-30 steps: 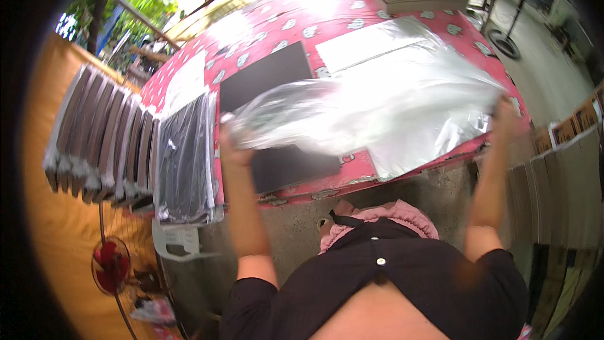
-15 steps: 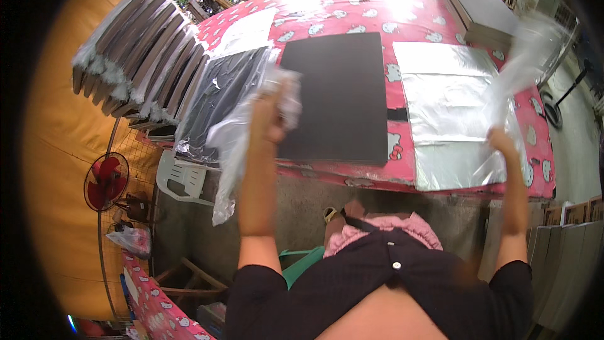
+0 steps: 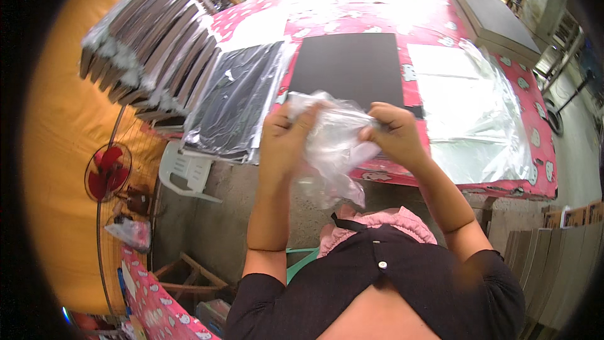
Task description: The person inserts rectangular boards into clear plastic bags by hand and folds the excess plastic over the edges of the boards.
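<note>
A crumpled clear plastic bag (image 3: 336, 132) is stretched between my hands, above the near edge of the table. My left hand (image 3: 284, 135) is closed on its left side, and my right hand (image 3: 397, 133) pinches its right side. Just beyond lies a flat dark grey board (image 3: 349, 66), its near part hidden by the bag and my hands. To the left rests a dark board wrapped in clear plastic (image 3: 236, 101). On the right is a pile of flat clear plastic bags (image 3: 469, 107), the top one ruffled along its right side.
A pink patterned cloth (image 3: 522, 113) covers the table. Several plastic-wrapped boards (image 3: 151, 41) lean in a row at the far left; bare boards (image 3: 494, 22) are stacked at the far right. Below stand a white plastic chair (image 3: 185, 173) and a red fan (image 3: 108, 171).
My right hand has come left from the plastic pile to take hold of the bag. My left hand has shifted right with it. The lifted plastic at right has settled onto the pile.
</note>
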`<state>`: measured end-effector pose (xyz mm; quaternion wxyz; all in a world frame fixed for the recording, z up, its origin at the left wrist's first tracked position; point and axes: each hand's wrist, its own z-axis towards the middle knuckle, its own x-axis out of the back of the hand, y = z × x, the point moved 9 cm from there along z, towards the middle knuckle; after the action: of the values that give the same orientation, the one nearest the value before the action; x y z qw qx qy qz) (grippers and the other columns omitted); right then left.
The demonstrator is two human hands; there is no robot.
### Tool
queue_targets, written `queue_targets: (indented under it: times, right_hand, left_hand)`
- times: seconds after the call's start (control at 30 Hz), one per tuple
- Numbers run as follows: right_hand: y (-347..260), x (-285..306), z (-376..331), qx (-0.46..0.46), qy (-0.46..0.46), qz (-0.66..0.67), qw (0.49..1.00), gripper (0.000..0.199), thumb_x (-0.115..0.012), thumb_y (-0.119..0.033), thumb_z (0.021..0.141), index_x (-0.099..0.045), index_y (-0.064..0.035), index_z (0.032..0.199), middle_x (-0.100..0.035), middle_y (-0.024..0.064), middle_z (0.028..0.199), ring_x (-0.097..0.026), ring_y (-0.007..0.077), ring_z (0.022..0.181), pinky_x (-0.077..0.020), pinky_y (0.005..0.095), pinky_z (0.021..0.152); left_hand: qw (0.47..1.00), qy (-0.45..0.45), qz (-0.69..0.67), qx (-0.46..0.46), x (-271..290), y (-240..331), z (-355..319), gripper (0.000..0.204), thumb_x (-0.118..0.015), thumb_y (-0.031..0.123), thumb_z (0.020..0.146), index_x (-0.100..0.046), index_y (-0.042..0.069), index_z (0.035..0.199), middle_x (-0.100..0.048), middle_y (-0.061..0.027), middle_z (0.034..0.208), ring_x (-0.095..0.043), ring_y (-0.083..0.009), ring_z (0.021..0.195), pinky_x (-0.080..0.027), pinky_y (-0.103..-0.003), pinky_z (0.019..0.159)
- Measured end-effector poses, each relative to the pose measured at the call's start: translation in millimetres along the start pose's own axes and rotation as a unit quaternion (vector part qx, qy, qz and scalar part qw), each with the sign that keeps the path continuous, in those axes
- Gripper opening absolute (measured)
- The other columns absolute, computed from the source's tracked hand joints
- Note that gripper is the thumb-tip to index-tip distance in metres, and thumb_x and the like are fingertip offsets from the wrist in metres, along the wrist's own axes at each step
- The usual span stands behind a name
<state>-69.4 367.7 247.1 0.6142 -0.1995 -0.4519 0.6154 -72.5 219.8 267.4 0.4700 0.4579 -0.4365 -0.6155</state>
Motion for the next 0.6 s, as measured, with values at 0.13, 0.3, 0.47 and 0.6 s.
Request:
queue_targets:
  times: [0.13, 0.3, 0.47, 0.6]
  right_hand:
    - [-11, -38, 11, -0.050, 0.029, 0.007, 0.998, 0.014, -0.065, -0.011, 0.072, -0.060, 0.0014, 0.075, -0.053, 0.0067, 0.062, -0.047, 0.0126, 0.056, -0.0384, 0.0244, 0.053]
    - [-28, -68, 21, 0.039, 0.145, -0.049, 0.988, 0.008, -0.061, -0.005, 0.074, -0.061, 0.0013, 0.078, -0.056, 0.0082, 0.063, -0.049, 0.0120, 0.055, -0.0398, 0.0227, 0.053]
    - [9, -63, 6, -0.067, 0.248, -0.077, 0.963, 0.016, -0.055, -0.014, 0.081, -0.059, 0.0010, 0.080, -0.053, 0.0089, 0.062, -0.047, 0.0089, 0.057, -0.0395, 0.0240, 0.054]
    - [101, 55, -33, 0.096, 0.178, -0.487, 0.850, 0.015, -0.047, -0.007, 0.079, -0.056, 0.0020, 0.086, -0.057, 0.0109, 0.070, -0.055, 0.0235, 0.064, -0.0422, 0.0307, 0.059]
  left_hand:
    - [0.991, 0.130, -0.031, -0.027, 92, -19, -16, 0.023, -0.053, 0.022, 0.085, -0.060, 0.000, 0.088, -0.060, -0.0039, 0.077, -0.056, -0.0095, 0.068, -0.046, -0.024, 0.064]
    - [0.957, 0.126, -0.262, 0.007, 110, -21, -44, 0.041, -0.045, 0.039, 0.087, -0.056, 0.000, 0.097, -0.056, -0.0059, 0.091, -0.052, -0.0104, 0.083, -0.044, -0.028, 0.070]
    - [0.923, 0.055, -0.369, 0.093, 167, -43, -74, 0.033, -0.045, 0.039, 0.086, -0.051, 0.006, 0.086, -0.052, -0.0034, 0.067, -0.052, -0.0124, 0.055, -0.047, -0.027, 0.051]
    - [0.900, 0.245, -0.345, 0.105, 353, -100, -126, 0.026, -0.054, 0.027, 0.083, -0.044, 0.013, 0.064, -0.038, 0.0031, 0.049, -0.036, -0.0085, 0.038, -0.033, -0.020, 0.035]
